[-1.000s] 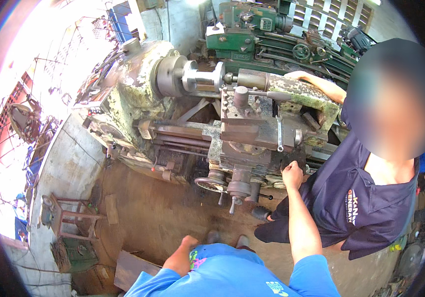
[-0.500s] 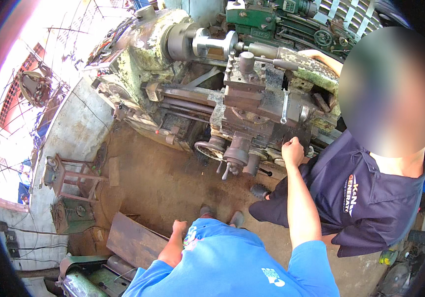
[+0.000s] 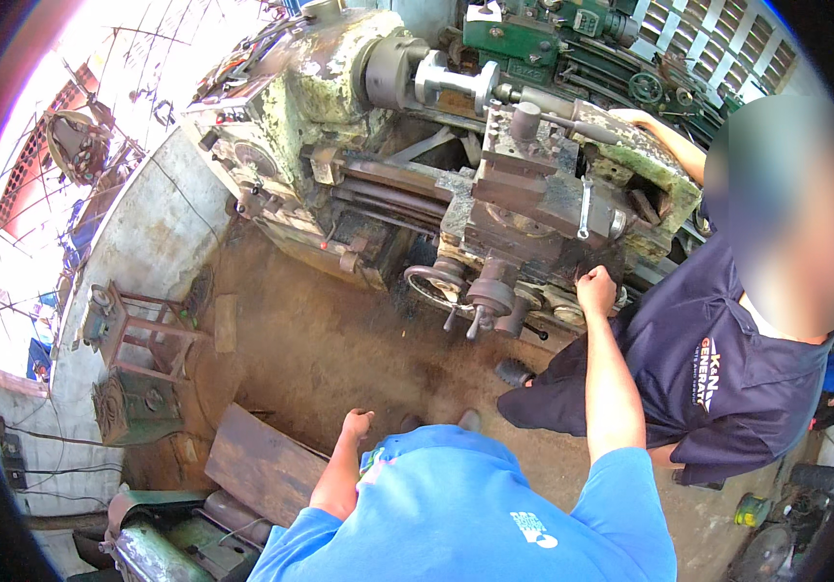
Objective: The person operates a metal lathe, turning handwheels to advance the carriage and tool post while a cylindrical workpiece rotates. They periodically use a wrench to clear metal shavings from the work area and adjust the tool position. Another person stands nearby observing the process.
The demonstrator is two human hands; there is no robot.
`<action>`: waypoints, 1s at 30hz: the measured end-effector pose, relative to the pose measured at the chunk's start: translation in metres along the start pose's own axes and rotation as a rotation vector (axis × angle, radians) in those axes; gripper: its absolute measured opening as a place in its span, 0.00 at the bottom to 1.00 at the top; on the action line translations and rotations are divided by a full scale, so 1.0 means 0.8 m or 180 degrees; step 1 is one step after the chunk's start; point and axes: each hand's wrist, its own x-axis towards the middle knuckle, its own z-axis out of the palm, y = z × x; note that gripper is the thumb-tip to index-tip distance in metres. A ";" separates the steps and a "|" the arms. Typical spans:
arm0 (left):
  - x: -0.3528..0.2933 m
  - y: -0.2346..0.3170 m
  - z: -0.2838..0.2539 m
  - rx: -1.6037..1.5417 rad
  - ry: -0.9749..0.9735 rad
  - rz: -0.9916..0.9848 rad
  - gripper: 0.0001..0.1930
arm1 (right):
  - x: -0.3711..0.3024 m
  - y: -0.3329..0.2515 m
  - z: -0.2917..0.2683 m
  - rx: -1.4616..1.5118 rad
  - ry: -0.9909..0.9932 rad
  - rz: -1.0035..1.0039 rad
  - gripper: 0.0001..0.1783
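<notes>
a wrench [image 3: 585,207] lies on the lathe carriage [image 3: 531,198]

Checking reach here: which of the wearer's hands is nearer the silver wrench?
Right. The right hand is just below the silver wrench in view; the left hand, far lower left.

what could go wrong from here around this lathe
The wrench lying on the carriage might slide off if jolted. The right hand, close against the carriage, could get pinched should it move. The co-worker's hand by the tailstock may face a similar risk.
</notes>
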 end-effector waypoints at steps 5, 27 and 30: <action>0.009 -0.054 -0.058 -0.0007 -0.0288 -0.0355 0.19 | 0.004 -0.001 0.001 -0.0068 -0.0079 0.0243 0.09; 0.078 -0.084 -0.068 -0.0092 -0.0064 -0.0273 0.17 | 0.001 -0.005 0.010 -0.0244 0.0354 0.0213 0.07; 0.084 -0.093 -0.064 -0.0153 -0.0429 -0.0370 0.20 | 0.002 -0.005 0.010 -0.0152 0.0307 0.0275 0.07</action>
